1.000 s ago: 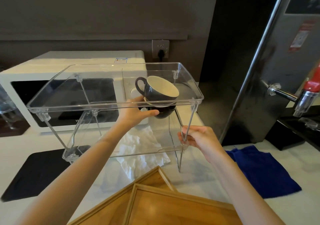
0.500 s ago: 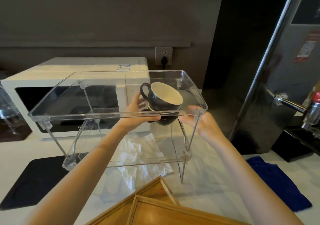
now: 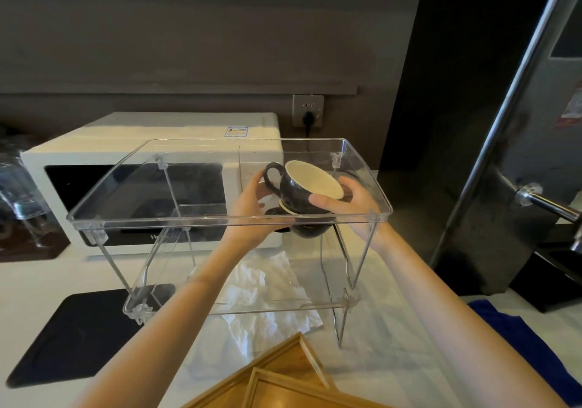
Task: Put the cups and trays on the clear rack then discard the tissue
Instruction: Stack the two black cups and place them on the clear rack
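Note:
Two dark cups with cream insides are stacked at the right end of the clear rack (image 3: 157, 222), seen behind its front rim. The upper cup (image 3: 302, 193) is tilted on the lower cup (image 3: 307, 229). My left hand (image 3: 248, 215) holds the stack from the left, by the upper cup's handle. My right hand (image 3: 359, 200) grips the upper cup, thumb on its front and fingers behind. I cannot tell whether the cups rest on a shelf. A crumpled white tissue (image 3: 267, 297) lies under the rack. Two wooden trays (image 3: 283, 385) sit at the bottom edge.
A white microwave (image 3: 157, 130) stands behind the rack. A black mat (image 3: 72, 338) lies at the front left and a blue cloth (image 3: 519, 344) at the right. A steel water dispenser (image 3: 504, 187) with a tap (image 3: 548, 203) fills the right. Glasses (image 3: 19, 187) stand far left.
My right hand left the rack's right leg, rose and closed on the upper cup. That cup now tilts on the lower one. My left hand stayed on the stack.

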`<control>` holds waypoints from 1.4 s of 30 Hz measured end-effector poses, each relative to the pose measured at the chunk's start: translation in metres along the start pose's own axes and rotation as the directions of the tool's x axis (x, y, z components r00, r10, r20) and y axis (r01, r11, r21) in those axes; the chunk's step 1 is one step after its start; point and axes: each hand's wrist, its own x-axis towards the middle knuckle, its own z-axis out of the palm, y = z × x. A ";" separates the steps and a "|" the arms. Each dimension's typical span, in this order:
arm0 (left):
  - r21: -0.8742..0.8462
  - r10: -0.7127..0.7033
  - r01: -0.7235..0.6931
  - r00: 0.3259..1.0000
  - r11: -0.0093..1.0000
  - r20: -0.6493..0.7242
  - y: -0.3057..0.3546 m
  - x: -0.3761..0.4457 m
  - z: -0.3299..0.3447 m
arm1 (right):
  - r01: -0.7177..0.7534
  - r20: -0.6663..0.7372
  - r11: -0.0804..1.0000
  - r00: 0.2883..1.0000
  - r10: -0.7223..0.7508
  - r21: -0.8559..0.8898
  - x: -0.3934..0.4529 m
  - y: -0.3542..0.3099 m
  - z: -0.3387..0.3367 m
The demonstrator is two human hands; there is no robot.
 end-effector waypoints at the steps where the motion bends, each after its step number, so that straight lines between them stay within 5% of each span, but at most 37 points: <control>1: -0.029 -0.012 0.012 1.000 1.000 -0.009 0.001 -0.002 0.001 | -0.001 0.011 1.000 1.000 0.000 0.017 0.000 0.001 -0.002; 16: -0.071 0.050 -0.062 0.986 0.996 -0.157 0.009 -0.029 0.010 | 0.049 0.125 0.976 0.989 -0.076 0.212 -0.007 0.003 -0.014; 42: -0.168 -0.001 0.011 0.998 0.986 0.057 0.003 0.002 -0.014 | 0.030 0.106 0.965 0.993 -0.060 0.261 -0.038 -0.007 -0.015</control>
